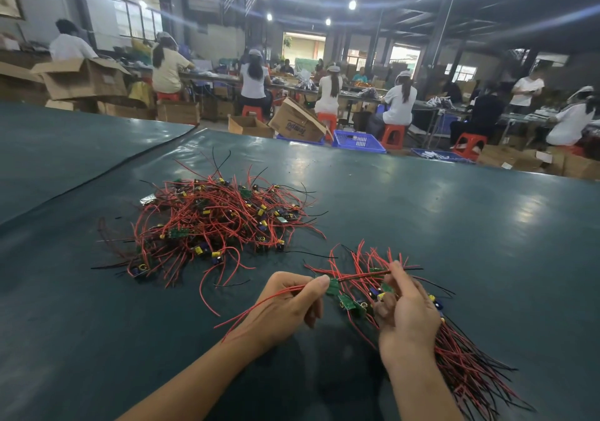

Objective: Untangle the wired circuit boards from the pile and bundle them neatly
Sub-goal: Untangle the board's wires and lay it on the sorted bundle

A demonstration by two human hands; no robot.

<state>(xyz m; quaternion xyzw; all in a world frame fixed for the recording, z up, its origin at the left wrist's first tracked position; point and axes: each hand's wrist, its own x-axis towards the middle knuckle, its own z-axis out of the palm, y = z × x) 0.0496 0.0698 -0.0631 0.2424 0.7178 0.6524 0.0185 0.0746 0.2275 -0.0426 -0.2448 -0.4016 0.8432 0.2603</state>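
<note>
A tangled pile of small green circuit boards with red and black wires (214, 222) lies on the dark green table mat (422, 212), left of centre. My left hand (289, 307) pinches one green board (331, 286) and its red wires, which trail back over my wrist. My right hand (406, 316) grips a bundle of boards and wires (461, 355) that fans out to the lower right, and its fingertips pinch a wire at the top. Loose wire ends (367, 258) stick up beyond both hands.
The mat has a raised seam (107, 170) running diagonally at the left. Beyond the table's far edge stand cardboard boxes (297, 122), blue crates (358, 141), red stools and several seated workers at long benches.
</note>
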